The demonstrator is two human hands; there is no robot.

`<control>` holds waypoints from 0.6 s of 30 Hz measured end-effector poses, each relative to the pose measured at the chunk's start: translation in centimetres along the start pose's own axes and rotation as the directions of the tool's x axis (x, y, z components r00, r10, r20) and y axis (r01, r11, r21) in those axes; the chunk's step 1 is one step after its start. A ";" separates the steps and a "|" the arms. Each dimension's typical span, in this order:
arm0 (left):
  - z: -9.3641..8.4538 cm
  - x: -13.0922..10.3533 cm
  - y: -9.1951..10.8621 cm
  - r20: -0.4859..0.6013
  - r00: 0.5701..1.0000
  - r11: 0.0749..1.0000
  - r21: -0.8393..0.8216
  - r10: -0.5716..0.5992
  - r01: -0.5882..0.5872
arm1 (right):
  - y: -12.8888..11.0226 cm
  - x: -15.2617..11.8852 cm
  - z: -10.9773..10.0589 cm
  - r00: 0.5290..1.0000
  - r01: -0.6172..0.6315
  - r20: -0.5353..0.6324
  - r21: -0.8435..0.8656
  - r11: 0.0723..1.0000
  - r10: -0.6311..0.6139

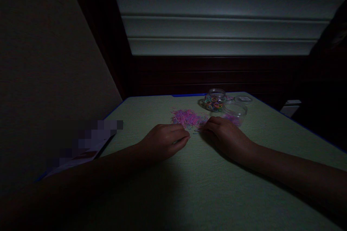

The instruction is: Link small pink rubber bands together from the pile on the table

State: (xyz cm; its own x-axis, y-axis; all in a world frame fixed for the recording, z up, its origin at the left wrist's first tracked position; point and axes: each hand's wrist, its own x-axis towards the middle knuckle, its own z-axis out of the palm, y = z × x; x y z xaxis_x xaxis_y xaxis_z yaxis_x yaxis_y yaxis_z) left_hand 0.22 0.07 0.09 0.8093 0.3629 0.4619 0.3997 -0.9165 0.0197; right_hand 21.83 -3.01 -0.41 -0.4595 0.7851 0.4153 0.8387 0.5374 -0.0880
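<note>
A loose pile of small pink and purple elastic bands [186, 117] lies on the pale green table [189, 187], with a few paler ones at its near edge. My left hand [165, 140] is just in front of the pile, thumb and fingertips pressed together; anything between them is too small to make out. At the pile's right side my right hand [227, 135] is closed, its curled fingertips down among the bands and partly hidden. Behind my right hand stands an open clear jar [238, 110] with pink-purple bands inside.
Farther back is another clear jar [216, 101] holding multicoloured hair ties. A clear round lid [244, 99] lies beside it. On the table's left edge rests a flat, partly blurred item [89, 148]. A wall [54, 61] borders the left, and a dark wooden frame [203, 75] the back. The light is dim.
</note>
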 end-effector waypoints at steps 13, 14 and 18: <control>0.0 0.0 0.0 0.005 1.000 1.000 -0.004 -0.013 0.013 | -0.4 0.0 -0.5 0.998 0.028 -0.061 -0.054 0.998 -0.031; 0.0 0.0 0.0 0.006 1.000 1.000 -0.008 -0.017 0.017 | -0.4 -0.1 -0.5 0.996 0.043 -0.071 -0.059 0.997 -0.047; 0.0 0.0 0.1 0.009 1.000 0.999 -0.016 -0.028 0.029 | -0.6 -0.2 -0.7 0.988 0.126 -0.081 -0.069 0.990 -0.131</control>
State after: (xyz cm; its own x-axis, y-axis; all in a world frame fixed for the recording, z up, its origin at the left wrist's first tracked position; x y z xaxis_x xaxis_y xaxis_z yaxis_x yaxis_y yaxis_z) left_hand 0.28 0.02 0.13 0.8016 0.3903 0.4529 0.4154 -0.9084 0.0475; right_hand 21.60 -3.68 0.18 -0.5403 0.6803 0.4952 0.7925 0.6092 0.0277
